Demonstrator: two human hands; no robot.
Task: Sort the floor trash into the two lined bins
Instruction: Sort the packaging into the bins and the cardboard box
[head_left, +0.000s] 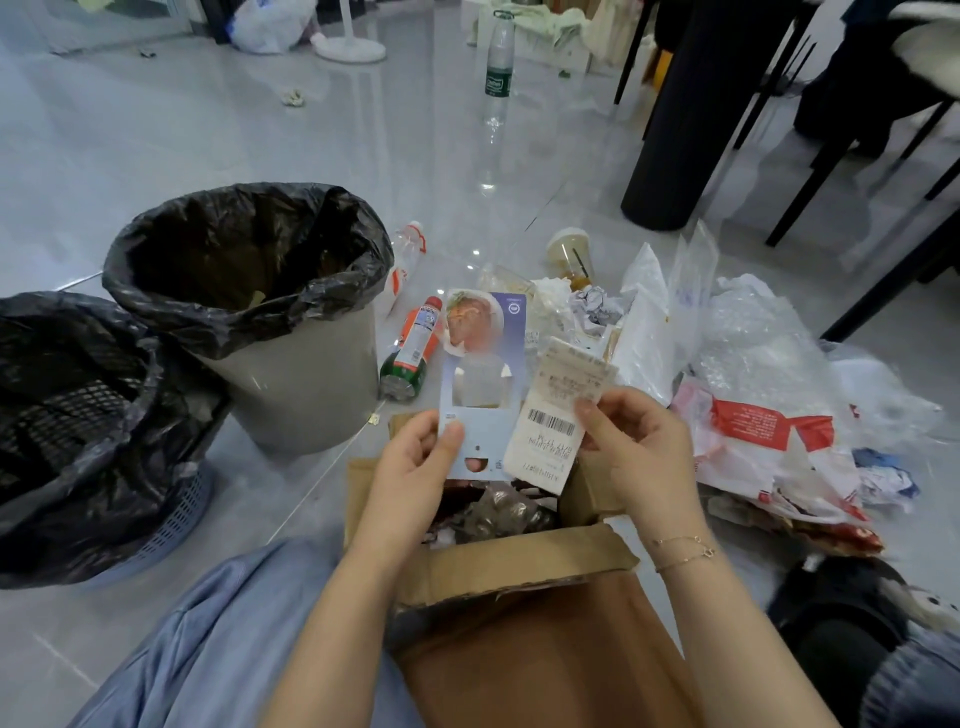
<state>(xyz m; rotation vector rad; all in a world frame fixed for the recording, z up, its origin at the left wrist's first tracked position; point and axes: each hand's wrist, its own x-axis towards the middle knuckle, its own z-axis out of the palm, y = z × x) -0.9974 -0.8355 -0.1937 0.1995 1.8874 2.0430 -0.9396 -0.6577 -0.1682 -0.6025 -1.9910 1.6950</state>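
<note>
My left hand (415, 462) pinches the lower edge of a blue cardboard package sleeve (480, 384) with a food picture. My right hand (634, 447) pinches a white receipt with a barcode (556, 415) beside it. Both are held above an open brown cardboard box (519, 566) holding crumpled wrappers. Two bins lined with black bags stand to the left: a grey round bin (291, 384) and a blue mesh basket (182, 514). Plastic bags and wrappers (748, 395) lie in a heap on the right.
Bottles lie on the floor by the grey bin: an orange-labelled one (413, 348) and a clear one (405, 260). A drink cup (571, 254) lies beyond the heap. A tall clear bottle (500, 57) stands farther back. Black table and chair legs (675, 130) stand at right.
</note>
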